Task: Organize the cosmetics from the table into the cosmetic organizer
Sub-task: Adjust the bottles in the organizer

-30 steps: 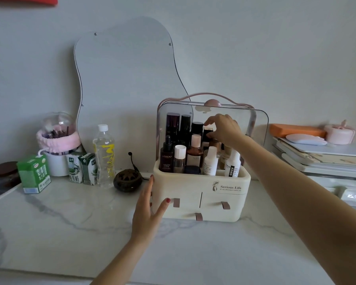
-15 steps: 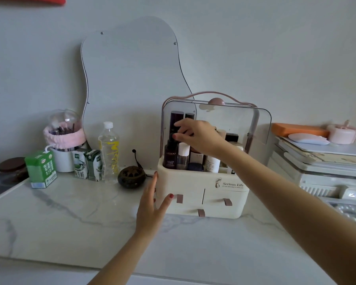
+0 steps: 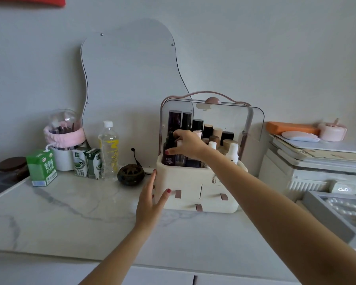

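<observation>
The cream cosmetic organizer (image 3: 193,182) stands on the marble table (image 3: 70,212), its clear lid (image 3: 253,118) raised and its top bin full of several upright bottles. My right hand (image 3: 190,144) reaches into the bin's front left corner. Its thumb and fingers are closed round a small white-capped bottle (image 3: 180,144), next to a dark serum bottle (image 3: 169,159). My left hand (image 3: 150,202) lies flat against the organizer's left front corner with its fingers spread. The three drawers below are shut.
Left of the organizer sit a dark round burner (image 3: 131,174), a water bottle (image 3: 109,149), milk cartons (image 3: 42,167) and a brush cup (image 3: 64,136). A wavy mirror (image 3: 130,89) leans on the wall. Stacked books (image 3: 317,157) and a grey pearl tray (image 3: 341,210) fill the right.
My right hand moved from the bin's right side across to its front left corner and closed on the white-capped bottle. My left hand stayed on the organizer's corner.
</observation>
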